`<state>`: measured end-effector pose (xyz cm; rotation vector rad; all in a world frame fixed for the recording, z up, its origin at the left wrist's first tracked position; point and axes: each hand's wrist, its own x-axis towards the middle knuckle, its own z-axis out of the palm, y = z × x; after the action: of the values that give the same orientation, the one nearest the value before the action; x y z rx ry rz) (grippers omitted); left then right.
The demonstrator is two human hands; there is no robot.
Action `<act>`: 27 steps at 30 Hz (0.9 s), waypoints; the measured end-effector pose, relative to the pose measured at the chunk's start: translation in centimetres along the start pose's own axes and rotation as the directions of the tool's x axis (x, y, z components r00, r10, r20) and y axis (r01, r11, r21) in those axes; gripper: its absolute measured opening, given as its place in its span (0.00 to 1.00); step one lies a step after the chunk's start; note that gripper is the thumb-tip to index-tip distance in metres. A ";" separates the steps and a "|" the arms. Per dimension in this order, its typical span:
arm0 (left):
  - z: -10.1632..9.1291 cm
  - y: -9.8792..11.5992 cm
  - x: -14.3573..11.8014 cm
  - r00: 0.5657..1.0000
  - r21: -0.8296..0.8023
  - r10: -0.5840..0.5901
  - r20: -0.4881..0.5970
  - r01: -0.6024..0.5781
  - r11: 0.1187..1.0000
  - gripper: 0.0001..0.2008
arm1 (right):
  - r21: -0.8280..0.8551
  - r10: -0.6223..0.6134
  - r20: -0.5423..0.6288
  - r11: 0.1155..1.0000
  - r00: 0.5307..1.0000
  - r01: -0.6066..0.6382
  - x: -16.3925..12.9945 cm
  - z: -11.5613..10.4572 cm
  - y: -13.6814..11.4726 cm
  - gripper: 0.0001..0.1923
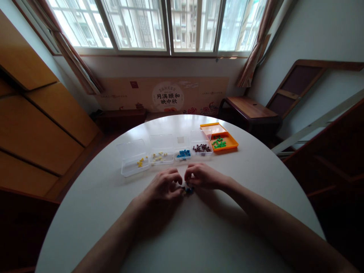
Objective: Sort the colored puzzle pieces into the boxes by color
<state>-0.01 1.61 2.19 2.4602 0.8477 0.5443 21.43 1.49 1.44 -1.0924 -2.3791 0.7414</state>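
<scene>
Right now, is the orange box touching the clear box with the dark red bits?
Touching. In the head view, the orange box overlaps the corner of the raised lid of the clear box with no gap visible.

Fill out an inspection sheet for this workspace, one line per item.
Surface: round white table, lit by the window.
Job's things: small blue pieces on the table between both hands, too small to make out.
Clutter: clear boxes in a row with lids open, holding yellow, pale yellow, blue and dark red pieces; orange box with green pieces at the row's right end.
Hands: left hand and right hand curled, fingertips meeting over the blue pieces.
Cables: nothing seen.
Surroundings: windows with curtains, printed cardboard against the wall, wooden bench on the right, wooden cabinets on the left.
</scene>
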 end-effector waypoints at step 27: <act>1.6 -1.2 0.5 0.939 0.115 0.115 -0.325 -0.081 0.990 0.05 | 0.305 0.299 -0.510 0.940 0.807 -0.155 0.8 -1.7 2.8 0.10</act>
<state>0.65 2.28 0.38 2.5519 0.9005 0.9959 23.43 4.15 1.17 -1.2885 -1.6382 0.6668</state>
